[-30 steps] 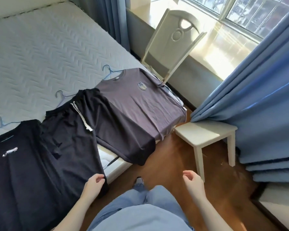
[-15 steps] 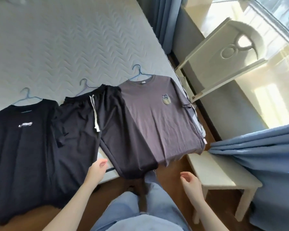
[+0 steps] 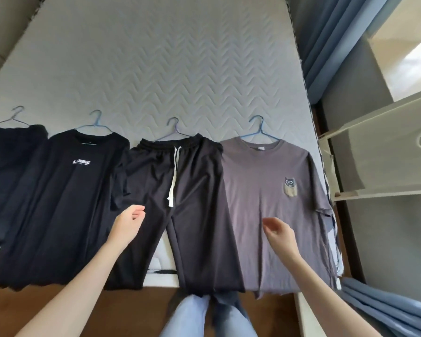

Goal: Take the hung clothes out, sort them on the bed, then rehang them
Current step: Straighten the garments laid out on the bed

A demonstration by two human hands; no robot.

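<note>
Several garments on blue wire hangers lie side by side along the near edge of the bed (image 3: pixel 161 69). From the left: a dark garment (image 3: pixel 7 166) cut off by the frame, a black T-shirt (image 3: pixel 66 195) with a white logo, black drawstring trousers (image 3: pixel 192 203), and a grey-purple T-shirt (image 3: pixel 272 203) with an owl patch. My left hand (image 3: pixel 128 223) hovers over the trousers' left leg, fingers loosely curled, holding nothing. Over the grey T-shirt's lower middle is my right hand (image 3: pixel 278 233), fingers apart and empty.
A white chair (image 3: pixel 387 152) stands against the bed's right side. Blue curtains hang at the top right (image 3: pixel 326 40) and bunch at the bottom right (image 3: pixel 387 310). Wooden floor (image 3: pixel 131 310) and my jeans-clad legs (image 3: pixel 204 317) fill the bottom.
My view has swung left and squared up to the bed, bringing a further dark garment into view. Both hands rose from floor level to hover over the trousers and grey T-shirt.
</note>
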